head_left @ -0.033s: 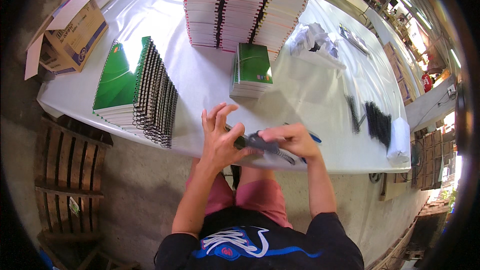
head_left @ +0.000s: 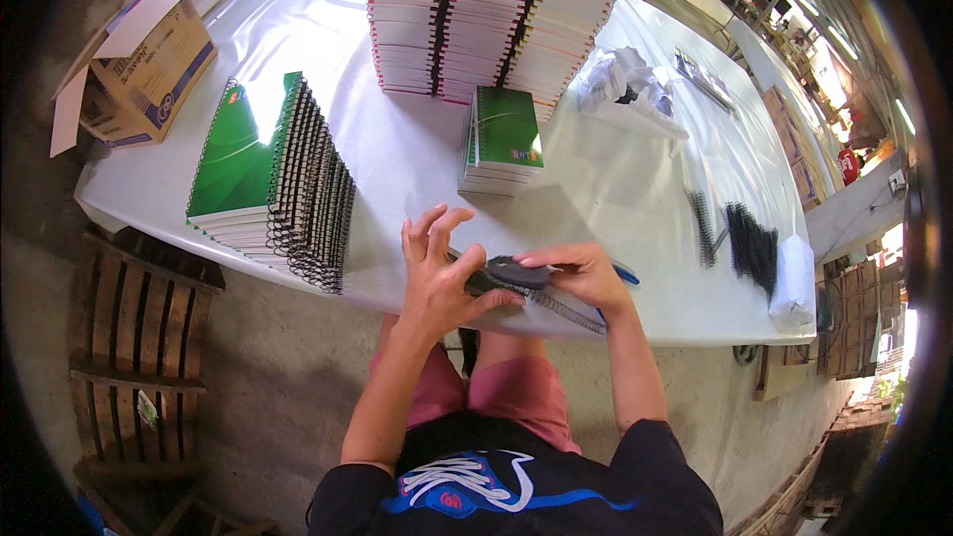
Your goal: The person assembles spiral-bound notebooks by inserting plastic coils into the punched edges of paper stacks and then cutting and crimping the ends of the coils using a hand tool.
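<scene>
My left hand (head_left: 437,273) pinches a dark green notebook (head_left: 480,284), seen nearly edge-on, between thumb and forefinger; its other fingers are raised. My right hand (head_left: 586,276) grips a dark grey rounded pad (head_left: 520,271) from above, fingertips on its top. The pad lies against a black spiral coil (head_left: 571,312), which runs from the notebook's edge toward the lower right. Partly hidden behind my right hand is a blue-handled tool (head_left: 624,274). A short stack of small green notebooks (head_left: 504,129) stands just beyond my hands.
Coil-bound green notebooks (head_left: 233,159) are stacked at the left, near an open cardboard box (head_left: 149,74). Tall piles of bound books (head_left: 486,25) stand at the back. To the right lie crumpled white plastic (head_left: 625,89), loose black coils (head_left: 751,243) and a white roll (head_left: 792,278).
The pad in my right hand was blurred and is now sharp. More of the coil shows toward the lower right. My left hand has hardly moved.
</scene>
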Motion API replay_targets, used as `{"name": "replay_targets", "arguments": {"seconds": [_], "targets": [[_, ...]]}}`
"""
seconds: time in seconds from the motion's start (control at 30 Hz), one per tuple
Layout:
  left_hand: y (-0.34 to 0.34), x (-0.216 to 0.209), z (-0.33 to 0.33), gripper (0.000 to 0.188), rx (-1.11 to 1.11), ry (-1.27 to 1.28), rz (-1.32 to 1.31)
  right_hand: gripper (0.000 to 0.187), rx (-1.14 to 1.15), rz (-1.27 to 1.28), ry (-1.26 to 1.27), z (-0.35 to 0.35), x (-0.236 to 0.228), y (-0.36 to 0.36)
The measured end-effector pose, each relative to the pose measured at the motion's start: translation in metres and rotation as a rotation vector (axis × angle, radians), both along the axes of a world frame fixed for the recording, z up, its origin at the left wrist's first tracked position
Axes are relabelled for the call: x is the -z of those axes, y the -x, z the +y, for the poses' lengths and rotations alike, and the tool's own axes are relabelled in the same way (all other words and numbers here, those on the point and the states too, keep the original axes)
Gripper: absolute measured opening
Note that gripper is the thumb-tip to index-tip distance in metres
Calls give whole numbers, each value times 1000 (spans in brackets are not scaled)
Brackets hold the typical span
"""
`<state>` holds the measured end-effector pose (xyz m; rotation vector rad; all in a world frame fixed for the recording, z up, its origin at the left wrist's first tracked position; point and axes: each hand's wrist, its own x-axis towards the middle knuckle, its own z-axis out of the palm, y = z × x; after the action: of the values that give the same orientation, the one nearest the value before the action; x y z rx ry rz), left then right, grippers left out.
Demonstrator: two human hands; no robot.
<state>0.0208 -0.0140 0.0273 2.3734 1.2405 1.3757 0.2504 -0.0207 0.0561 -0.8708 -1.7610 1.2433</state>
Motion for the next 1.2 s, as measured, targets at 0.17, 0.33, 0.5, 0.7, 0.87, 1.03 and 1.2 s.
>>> {"name": "replay_targets", "arguments": {"seconds": [0.17, 0.33, 0.5, 0.7, 0.87, 1.03, 1.2], "targets": [[-2, -1, 3, 56, 14, -2, -45, 15, -119, 19, -69, 9, -4, -5], [-4, 1, 4, 56, -29, 10, -100, 15, -149, 55, -108, 7, -16, 5], [-5, 9, 6, 57, -19, 103, -262, 20, -152, 385, -92, 9, -11, 5], [-2, 25, 17, 66, 23, 134, -324, 35, -41, -5, -60, 21, -7, 9], [0, 24, 18, 92, 9, 327, -436, 33, 24, 180, 16, 23, -3, 26], [-1, 30, 27, 96, 104, 243, -455, 35, 177, -224, -84, 36, 0, 29], [3, 40, 31, 97, 120, 337, -508, 42, -16, -299, -36, 37, -18, 43]]}}
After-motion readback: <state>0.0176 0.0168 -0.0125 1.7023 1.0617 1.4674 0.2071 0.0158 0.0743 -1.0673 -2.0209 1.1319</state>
